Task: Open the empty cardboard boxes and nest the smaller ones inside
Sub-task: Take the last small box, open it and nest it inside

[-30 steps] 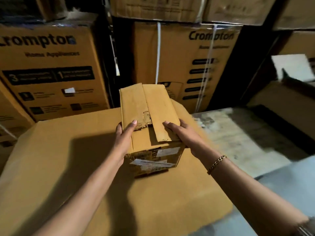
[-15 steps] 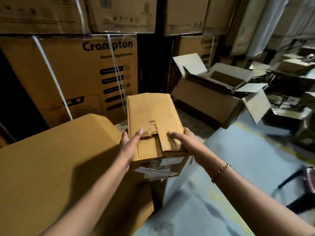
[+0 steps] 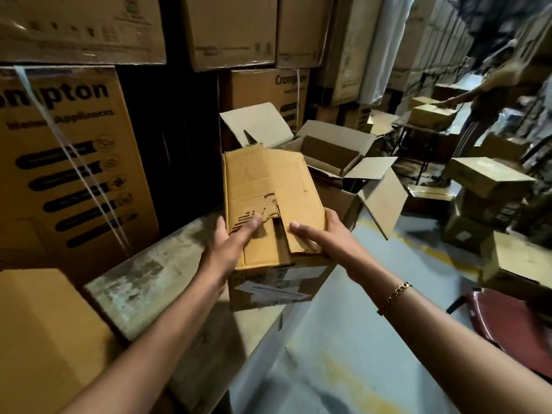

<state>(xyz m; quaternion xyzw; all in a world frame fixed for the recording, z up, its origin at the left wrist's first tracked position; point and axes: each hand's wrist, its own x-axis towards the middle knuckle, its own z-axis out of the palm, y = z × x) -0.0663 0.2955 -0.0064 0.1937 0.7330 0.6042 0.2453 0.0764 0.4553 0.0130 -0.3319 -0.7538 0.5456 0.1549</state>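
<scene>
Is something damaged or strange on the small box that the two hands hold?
Yes. The small box has torn top flaps: near the left hand the outer paper is ripped away, showing ragged corrugated layers. The right hand rests on the other flap, whose edge is frayed.

Small box [image 3: 268, 204]: held between left hand [image 3: 230, 246] and right hand [image 3: 322, 237]
Behind it: open box [image 3: 331, 150], flaps spread
Left: stacked cartons [image 3: 68, 162]
Right: box pile [image 3: 484, 198]
Below left: table [image 3: 140, 279]
</scene>
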